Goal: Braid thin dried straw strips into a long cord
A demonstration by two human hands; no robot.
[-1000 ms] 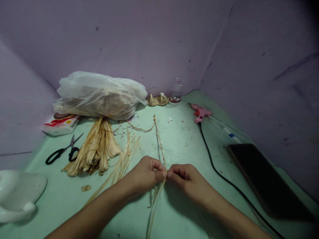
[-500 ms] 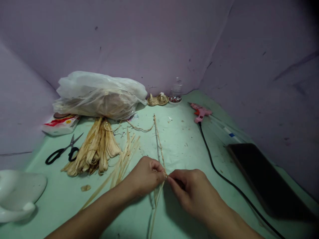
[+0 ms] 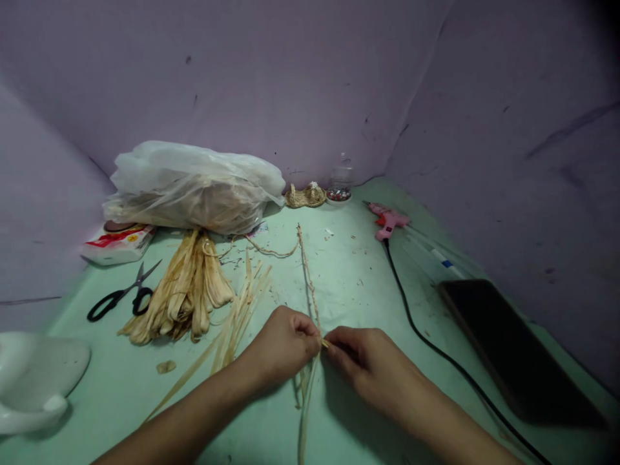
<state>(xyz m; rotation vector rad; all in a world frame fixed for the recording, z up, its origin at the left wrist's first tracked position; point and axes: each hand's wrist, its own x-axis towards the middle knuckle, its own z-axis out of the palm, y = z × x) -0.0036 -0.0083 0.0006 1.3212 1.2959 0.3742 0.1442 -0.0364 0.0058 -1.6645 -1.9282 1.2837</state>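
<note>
A thin twisted cord [image 3: 310,284] of dried plant fibre runs from the back of the table toward me. My left hand [image 3: 283,342] is closed, pinching the near end of this cord between thumb and fingers. Close beside it, my right hand [image 3: 363,352] pinches a short fibre strand [image 3: 325,344] at the same spot. Loose pale fibre ends [image 3: 305,413] hang down below both hands. Left of my left hand lie several split fibre strips [image 3: 237,316], and beyond them a bundle of dried fibre [image 3: 188,290].
Scissors [image 3: 126,294] and a white-and-red box [image 3: 119,244] lie left. A plastic bag [image 3: 198,187], woven slippers [image 3: 306,195] and a container of beads [image 3: 339,192] stand at the wall. Right are a pink glue gun [image 3: 389,219], its black cable [image 3: 411,316] and a dark tablet-like device [image 3: 518,349].
The right fingers have shifted slightly and a short strand now shows between the hands. The hanging fibre end has swung a little to the right. The left hand has barely moved.
</note>
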